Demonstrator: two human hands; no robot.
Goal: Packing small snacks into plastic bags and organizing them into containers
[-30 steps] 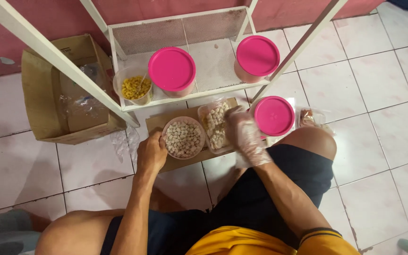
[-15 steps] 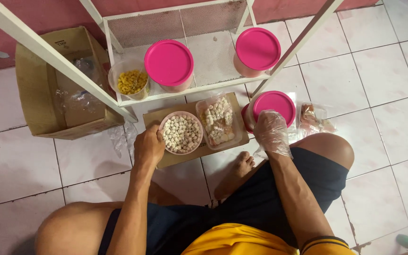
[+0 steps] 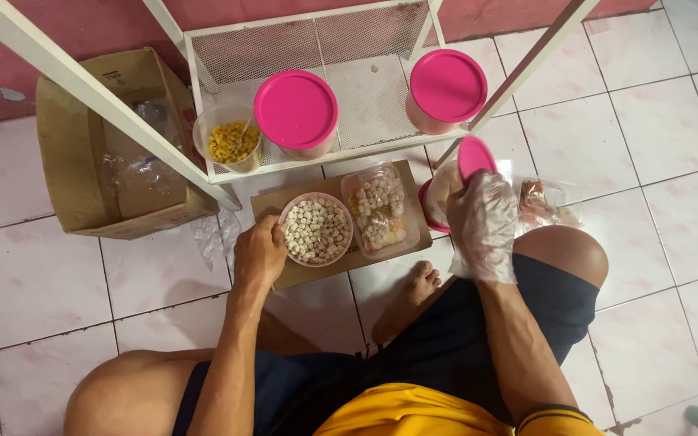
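Cardboard comes first at the far left: an open box (image 3: pixel 107 153) on the white tiled floor, with crumpled clear plastic inside that is hard to make out. Beside it a white wire shelf (image 3: pixel 365 81) holds a clear cup of yellow kernels (image 3: pixel 228 145) and two pink-lidded tubs. In front, on a flat cardboard sheet (image 3: pixel 309 274), the person's bare left hand (image 3: pixel 258 252) curls around the near rim of a round clear bowl of small pale pieces (image 3: pixel 317 230), fingers closed on its edge. Just right of it sits a clear tray (image 3: pixel 381 210) of similar pieces. Further right, the gloved right hand (image 3: pixel 482 218) grips a round pink lid (image 3: pixel 475 157), tilted up on edge above its tub (image 3: pixel 436 198) on the floor. The lid looks light, thin and slightly flexible, best held at its rim; the loose plastic glove may make it slippery. The tub's contents are mostly hidden behind hand and lid. A clear bag (image 3: pixel 544 202) beside the knee holds something brownish, unclear.
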